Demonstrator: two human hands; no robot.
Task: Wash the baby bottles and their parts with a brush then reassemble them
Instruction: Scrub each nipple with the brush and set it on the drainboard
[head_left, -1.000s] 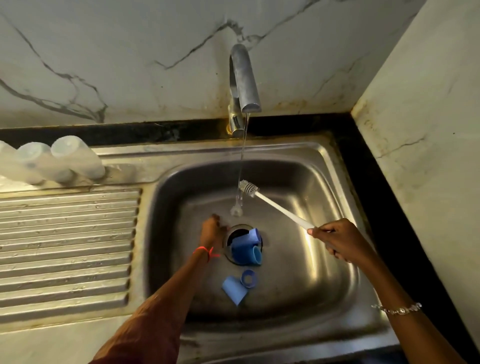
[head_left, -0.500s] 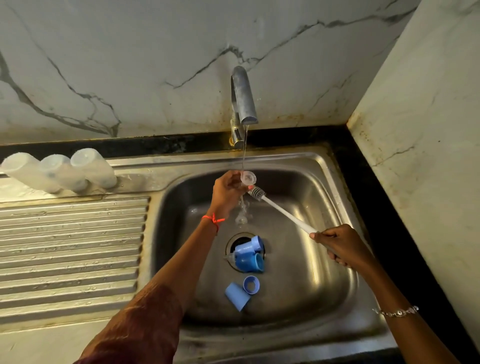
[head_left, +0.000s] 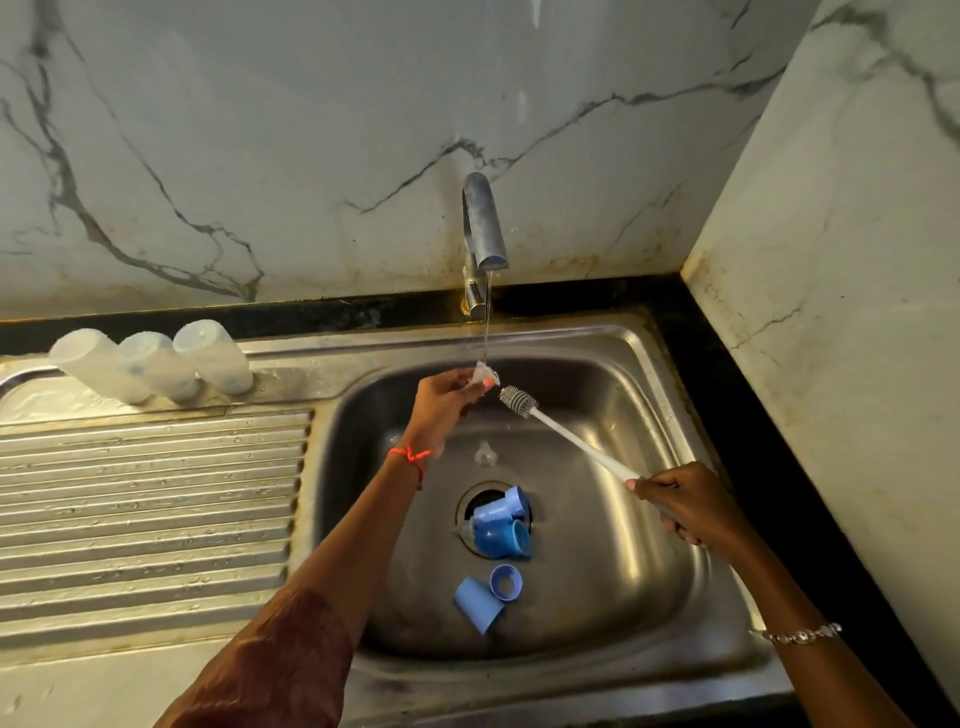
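While water (head_left: 487, 322) ran from the tap (head_left: 485, 228), the left fingers (head_left: 460, 378) pinched a clear teat (head_left: 483, 371) under the stream, left hand (head_left: 441, 410) raised over the far side of the sink (head_left: 670, 395). The right hand (head_left: 693, 512) gripped the brush (head_left: 571, 444) handle, fingers curled round it; bristle head just beside the teat, contact unclear. Over the drain (head_left: 466, 500) lay blue caps (head_left: 498, 527); another blue cap (head_left: 478, 605) and a ring (head_left: 505, 581) sat nearer the front edge. Three clear bottles (head_left: 156, 364) stood inverted at the far edge of the drainboard (head_left: 156, 493).

The big shiny metal sink (head_left: 649, 395) looks smooth. Three cloudy plastic bottles (head_left: 156, 364) stand far left. Blue plastic caps (head_left: 498, 530) look smooth. The white marble wall (head_left: 260, 156) is glossy.
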